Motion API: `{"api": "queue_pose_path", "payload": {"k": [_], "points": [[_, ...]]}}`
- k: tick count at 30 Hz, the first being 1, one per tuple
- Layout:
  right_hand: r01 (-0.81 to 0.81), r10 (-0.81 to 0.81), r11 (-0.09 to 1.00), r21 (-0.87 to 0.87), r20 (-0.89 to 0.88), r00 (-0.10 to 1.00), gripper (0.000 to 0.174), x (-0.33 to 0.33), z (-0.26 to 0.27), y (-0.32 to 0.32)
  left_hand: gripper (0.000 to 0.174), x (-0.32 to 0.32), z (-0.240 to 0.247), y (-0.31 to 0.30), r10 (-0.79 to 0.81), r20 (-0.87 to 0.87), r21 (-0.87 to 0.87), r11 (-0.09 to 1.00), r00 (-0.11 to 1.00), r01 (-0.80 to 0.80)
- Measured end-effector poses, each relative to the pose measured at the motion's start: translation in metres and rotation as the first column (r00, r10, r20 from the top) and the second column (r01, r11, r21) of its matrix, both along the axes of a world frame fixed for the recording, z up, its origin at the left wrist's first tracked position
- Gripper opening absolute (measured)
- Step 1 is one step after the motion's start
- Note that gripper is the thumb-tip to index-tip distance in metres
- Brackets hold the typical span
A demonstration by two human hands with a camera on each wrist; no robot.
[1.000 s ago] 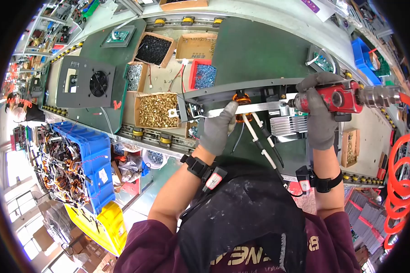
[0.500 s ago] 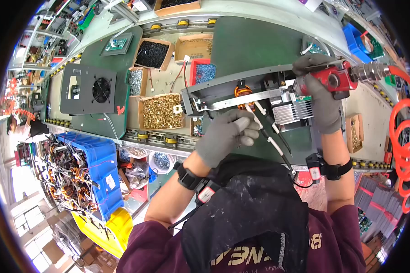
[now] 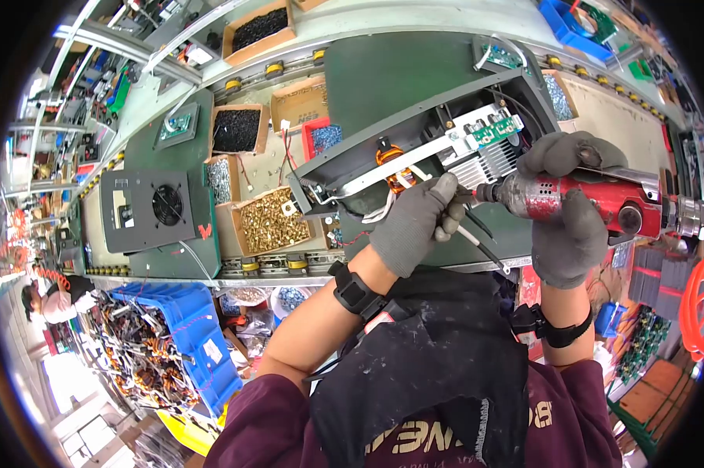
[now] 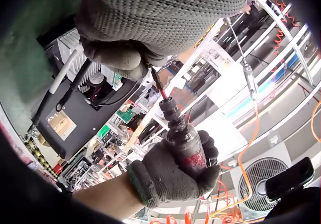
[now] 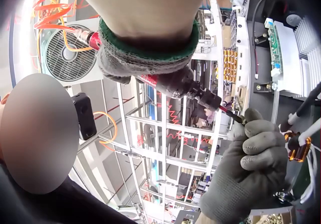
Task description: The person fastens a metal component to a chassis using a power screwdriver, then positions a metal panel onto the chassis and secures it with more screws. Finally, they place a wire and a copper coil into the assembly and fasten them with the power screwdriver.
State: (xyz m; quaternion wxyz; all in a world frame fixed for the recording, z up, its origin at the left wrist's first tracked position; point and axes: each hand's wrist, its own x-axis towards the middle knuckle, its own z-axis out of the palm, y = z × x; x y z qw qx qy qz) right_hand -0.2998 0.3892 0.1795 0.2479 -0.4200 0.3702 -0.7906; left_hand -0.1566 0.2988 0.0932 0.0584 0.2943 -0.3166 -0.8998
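My right hand, in a grey glove, grips a red power screwdriver held level over the bench. Its slim bit points at my left hand, also gloved, whose curled thumb and fingers pinch around the bit's tip. Whatever small part sits at that tip is hidden by the fingers. Just beyond the hands lies a dark metal chassis, set at a slant. Inside it are a silver bar, an orange copper coil, a finned heat sink and a green circuit board.
Boxes of brass fasteners, black screws and blue screws stand left of the chassis. A fan panel lies farther left. Below the bench edge is a blue crate of wired coils. An orange coiled hose hangs at right.
My left hand has left the silver bar and come to the bit's tip. The screwdriver has drawn back from the chassis toward me. In the head view the chassis now slants more steeply.
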Motion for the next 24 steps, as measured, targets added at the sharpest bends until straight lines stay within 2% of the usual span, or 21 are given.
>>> {"api": "queue_pose_path", "payload": {"k": [4,6,7,9,10,11,12,13,14,16,17,18,20,24], "points": [[0.017,-0.017,1.0,0.008,-0.01,1.0,0.037,0.0,0.0,0.01,0.041,-0.004,0.007,0.003,-0.062,0.083,-0.067,0.995,0.995,0.067],[0.004,-0.005,0.998,-0.055,-0.016,1.0,0.036,-0.002,0.0,0.013,0.053,-0.004,0.015,0.003,-0.119,0.117,-0.094,0.987,0.986,0.131],[0.003,-0.004,0.997,-0.076,-0.017,1.0,0.035,-0.001,0.0,0.015,0.053,-0.005,0.021,-0.001,-0.131,0.118,-0.093,0.985,0.984,0.142],[0.162,-0.167,0.983,0.087,0.049,0.985,0.038,0.003,0.008,0.022,0.056,-0.009,0.032,-0.01,-0.345,0.303,-0.235,0.876,0.888,0.42],[0.173,-0.178,0.981,0.091,0.051,0.983,0.038,-0.004,0.008,0.029,0.056,-0.01,0.024,-0.01,-0.356,0.303,-0.231,0.873,0.884,0.431],[0.161,-0.198,0.964,0.213,0.169,0.965,0.033,-0.017,0.007,0.04,0.055,-0.009,0.008,-0.009,-0.122,0.385,-0.758,0.523,0.915,0.389],[0.13,-0.228,0.936,0.326,0.282,0.932,0.027,-0.031,0.004,0.047,0.055,-0.01,-0.001,-0.011,0.109,0.293,-0.95,-0.079,0.95,0.302],[0.173,-0.248,0.939,0.296,0.238,0.939,0.024,-0.043,-0.001,0.047,0.051,-0.01,0.002,-0.02,0.034,0.284,-0.939,-0.195,0.958,0.285],[0.177,-0.254,0.937,0.299,0.241,0.937,0.024,-0.053,-0.009,0.049,0.051,-0.012,0.001,-0.023,0.027,0.287,-0.938,-0.194,0.957,0.287],[0.147,-0.319,0.873,0.466,0.317,0.893,0.022,-0.067,-0.022,0.049,0.047,-0.019,0.002,-0.027,-0.161,0.378,-0.837,-0.481,0.912,0.262],[0.136,-0.347,0.847,0.514,0.34,0.874,0.022,-0.068,-0.026,0.048,0.039,-0.023,0.005,-0.026,-0.178,0.459,-0.791,-0.527,0.871,0.31],[0.135,-0.348,0.846,0.515,0.342,0.873,0.022,-0.071,-0.031,0.046,0.039,-0.025,0.004,-0.026,-0.179,0.461,-0.791,-0.527,0.869,0.312],[0.06,-0.367,0.824,0.564,0.45,0.814,0.021,-0.076,-0.043,0.044,0.031,-0.029,0.003,-0.026,-0.224,0.503,-0.746,-0.601,0.835,0.288],[-0.023,-0.326,0.835,0.55,0.527,0.785,0.018,-0.08,-0.052,0.041,0.024,-0.029,0.003,-0.028,-0.228,0.499,-0.755,-0.588,0.836,0.29]]}}
